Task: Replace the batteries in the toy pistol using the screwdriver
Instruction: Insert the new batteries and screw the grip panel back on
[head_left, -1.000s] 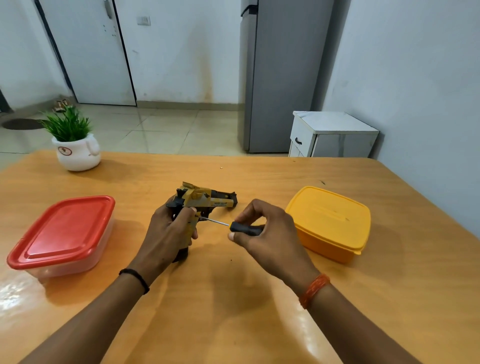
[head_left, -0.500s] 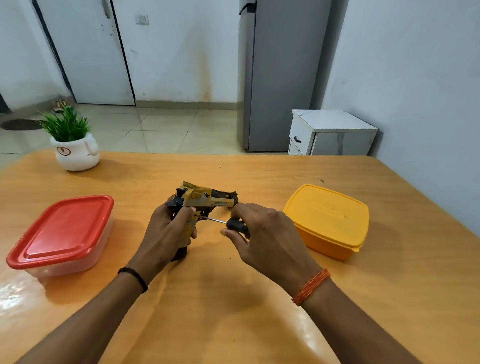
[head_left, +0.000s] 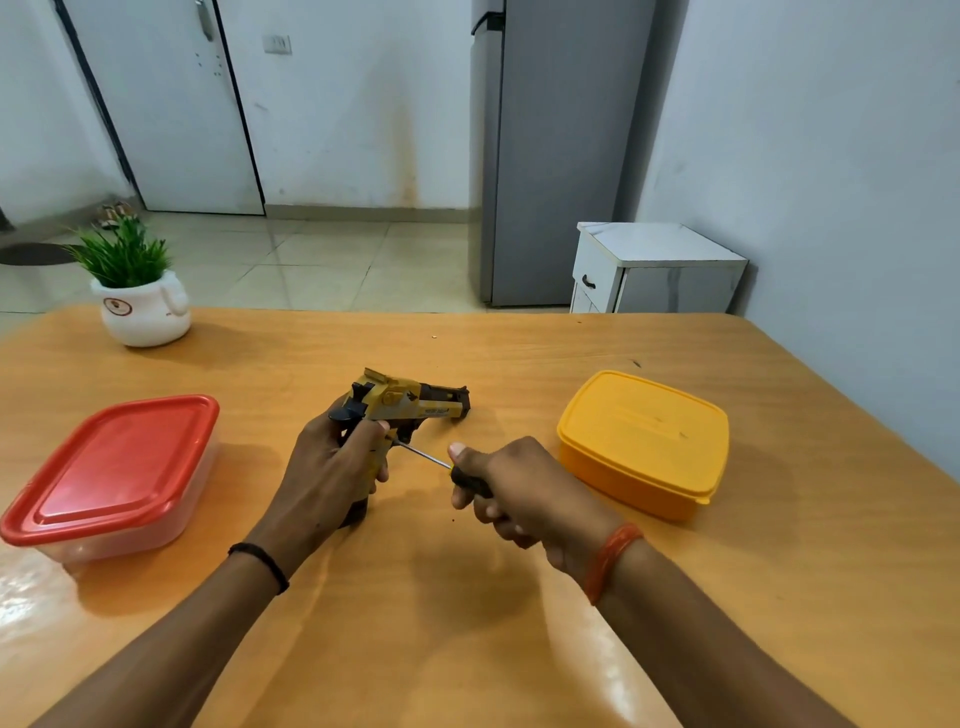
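A yellow and black toy pistol (head_left: 410, 402) stands on its grip at the middle of the wooden table (head_left: 467, 623), barrel pointing right. My left hand (head_left: 332, 467) grips its handle and hides most of it. My right hand (head_left: 519, 493) holds the black handle of a screwdriver (head_left: 447, 467), thumb laid along the top. The thin metal shaft runs up and left, and its tip meets the pistol's grip just beside my left fingers. No batteries are in sight.
A closed red-lidded clear box (head_left: 114, 473) sits left of my hands, a closed yellow box (head_left: 644, 441) to the right. A potted plant (head_left: 137, 291) stands at the far left corner. A fridge (head_left: 550, 150) and white cabinet (head_left: 654, 270) lie beyond the table.
My right hand has turned on the screwdriver: its fingers now wrap the handle from below with the thumb on top. The pistol and my left hand stay in place.
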